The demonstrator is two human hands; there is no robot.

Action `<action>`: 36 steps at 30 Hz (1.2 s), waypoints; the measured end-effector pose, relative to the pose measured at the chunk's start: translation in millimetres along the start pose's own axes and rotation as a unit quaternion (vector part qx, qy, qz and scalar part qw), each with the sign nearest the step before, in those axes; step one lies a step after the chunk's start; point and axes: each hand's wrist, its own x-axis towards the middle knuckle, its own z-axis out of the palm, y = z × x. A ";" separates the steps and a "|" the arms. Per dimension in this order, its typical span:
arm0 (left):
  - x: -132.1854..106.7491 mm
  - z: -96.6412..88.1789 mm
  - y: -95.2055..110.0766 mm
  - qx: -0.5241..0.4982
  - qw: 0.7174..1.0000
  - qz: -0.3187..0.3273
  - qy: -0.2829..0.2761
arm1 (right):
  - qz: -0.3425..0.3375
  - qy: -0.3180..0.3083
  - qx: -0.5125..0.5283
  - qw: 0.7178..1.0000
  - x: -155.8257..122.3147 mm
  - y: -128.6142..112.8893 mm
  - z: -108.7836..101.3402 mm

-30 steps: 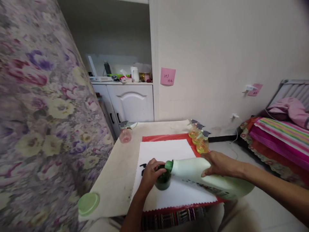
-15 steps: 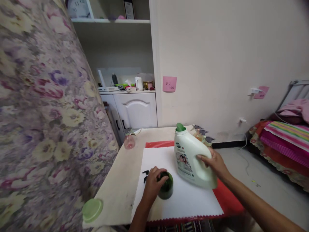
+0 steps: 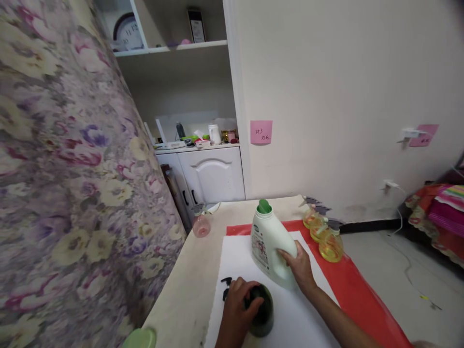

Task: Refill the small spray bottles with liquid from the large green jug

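My right hand point(image 3: 297, 263) is wrapped round the handle of a large pale-green detergent jug point(image 3: 270, 241) with a green spout. The jug stands nearly upright on a white sheet point(image 3: 290, 314) that lies over a red mat point(image 3: 358, 299). With its fingers curled, my left hand point(image 3: 239, 302) grips a small dark green round bottle point(image 3: 261, 316) on the white sheet. A black spray head point(image 3: 226, 285) lies just left of that hand.
Several yellow spray bottles point(image 3: 326, 237) stand on the red mat near the wall. A pink spray bottle point(image 3: 200, 223) sits at the beige table's far left and a green lid point(image 3: 141, 338) at its near left corner. A floral curtain point(image 3: 72, 193) hangs at left.
My right hand has swung the jug from lying tipped over the dark bottle to standing upright on the white sheet. My left hand has kept hold of the dark bottle. The view rose.
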 end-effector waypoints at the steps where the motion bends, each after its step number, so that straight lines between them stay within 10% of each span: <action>1: -0.7 -0.3 0.4 -0.001 1.000 -0.004 0.000 | 0.000 -0.006 -0.001 1.000 -0.8 2.4 1.0; 9: -6.9 -2.9 0.7 -0.009 1.000 -0.010 0.023 | -0.019 -0.053 -0.002 0.998 -3.8 10.6 -12.6; 16: -31.6 -8.0 -17.3 -0.054 0.993 -0.029 0.105 | -0.025 0.014 -0.032 0.999 -78.1 15.8 -48.3; 22: -58.1 -22.8 -58.2 -0.025 0.965 -0.136 0.223 | 0.009 -0.211 -0.002 0.977 -120.2 23.0 4.2; 36: -13.7 -0.5 -67.2 0.217 0.951 -0.198 0.098 | 0.032 -0.228 0.018 0.973 -118.1 46.8 44.6</action>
